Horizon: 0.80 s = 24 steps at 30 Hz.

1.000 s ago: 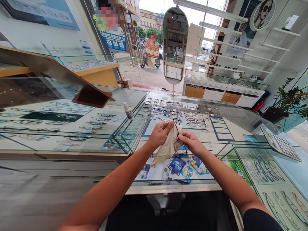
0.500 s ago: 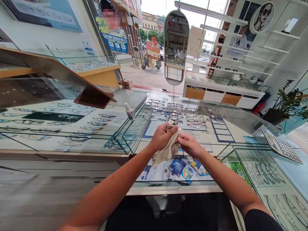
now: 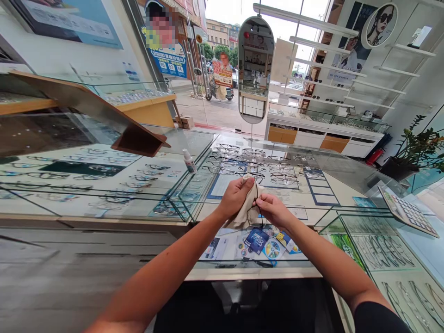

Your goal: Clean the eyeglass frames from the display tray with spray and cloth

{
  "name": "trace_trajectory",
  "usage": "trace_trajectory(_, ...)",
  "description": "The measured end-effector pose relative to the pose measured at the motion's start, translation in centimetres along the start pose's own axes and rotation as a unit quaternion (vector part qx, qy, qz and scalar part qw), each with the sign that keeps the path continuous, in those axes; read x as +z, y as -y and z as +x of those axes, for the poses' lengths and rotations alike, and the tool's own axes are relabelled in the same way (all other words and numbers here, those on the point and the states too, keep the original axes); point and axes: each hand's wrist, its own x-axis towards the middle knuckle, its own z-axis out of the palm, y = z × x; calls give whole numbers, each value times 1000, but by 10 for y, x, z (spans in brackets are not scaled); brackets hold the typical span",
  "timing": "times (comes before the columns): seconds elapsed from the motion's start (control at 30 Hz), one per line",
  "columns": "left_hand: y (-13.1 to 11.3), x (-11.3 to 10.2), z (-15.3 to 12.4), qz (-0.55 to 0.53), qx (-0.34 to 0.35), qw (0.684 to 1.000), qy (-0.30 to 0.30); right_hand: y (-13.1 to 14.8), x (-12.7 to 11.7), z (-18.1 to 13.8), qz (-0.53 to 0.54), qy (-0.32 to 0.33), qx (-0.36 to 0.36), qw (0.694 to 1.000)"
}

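A beige cleaning cloth (image 3: 244, 213) is bunched in my left hand (image 3: 236, 196), whose fingers are closed around it. My right hand (image 3: 273, 209) pinches a thin dark-rimmed pair of glasses (image 3: 255, 210) just to the right of the cloth. Part of the frame lies against the fabric, and the rest is hidden by the cloth and my fingers. Both hands are close together above the glass counter (image 3: 194, 208). Below them, blue packets (image 3: 257, 240) and a round colourful card (image 3: 273, 249) show through the glass.
Several pairs of glasses (image 3: 255, 155) lie in rows beyond my hands. A small white spray bottle (image 3: 189, 162) stands to the left. An oval mirror (image 3: 255, 69) rises behind the counter. At right are a calculator-like keypad (image 3: 408, 212) and a potted plant (image 3: 416, 150).
The cloth's hanging end has been drawn up and gathered, and more of the glasses' dark rim shows. Both hands stay nearly in place; the view has shifted slightly.
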Motion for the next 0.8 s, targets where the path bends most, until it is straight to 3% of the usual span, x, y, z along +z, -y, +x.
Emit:
trace_trajectory(0.13, 8, -5, 11, -112, -56, 992, -13, 13, -5, -2, 12, -18, -21, 1000)
trace_trajectory(0.37, 10, -14, 30, -323, -74, 937, -109, 39, -20, 0, 17, -116, -120, 986)
trace_trajectory(0.57, 1, -9, 25, -375, -116, 916, -79, 44, -27, -1, -113, -198, -220, 949)
trace_trajectory(0.67, 0, -5, 22, -368, -123, 921, -41, 41, -22, -7, -292, -209, -286, 888)
trace_trajectory(0.8, 4, -6, 21, -320, -125, 939, -7, 30, -16, -10, -595, -206, -315, 710)
